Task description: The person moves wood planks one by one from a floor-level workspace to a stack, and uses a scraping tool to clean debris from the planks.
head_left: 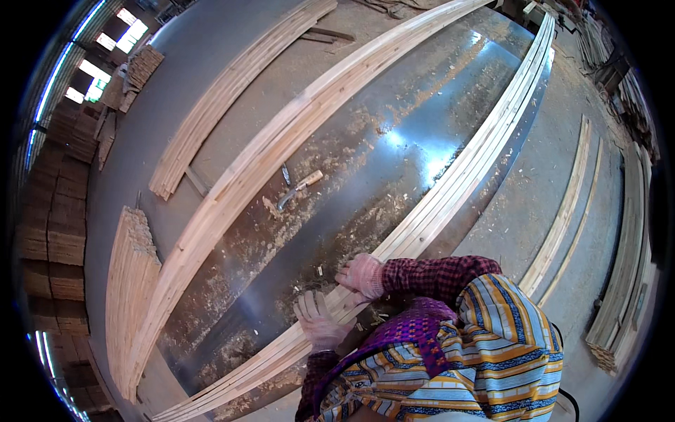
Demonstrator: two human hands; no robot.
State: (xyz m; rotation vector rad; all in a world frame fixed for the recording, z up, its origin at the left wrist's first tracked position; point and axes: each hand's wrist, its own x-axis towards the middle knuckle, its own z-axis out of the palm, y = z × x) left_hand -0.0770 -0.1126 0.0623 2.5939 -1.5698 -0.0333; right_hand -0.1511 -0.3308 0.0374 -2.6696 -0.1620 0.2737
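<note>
Head view: hands (341,299) on pale wooden strips (450,193).

Both hands (341,299) rest on the near strips (450,197); a hammer (299,188) lies on the table (394,141) behind.

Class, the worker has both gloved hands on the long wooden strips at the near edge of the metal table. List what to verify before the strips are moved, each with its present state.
1. Left hand flat on the wooden strips: ok.
2. Right hand on the same strips: ok.
3. Both hands gloved: ok.
4. Strips lying even along the table edge: ok.
5. Table free of loose tools: not ok, a hammer lies among sawdust.
6. Firmness of the fingers' grip: cannot tell.
</note>
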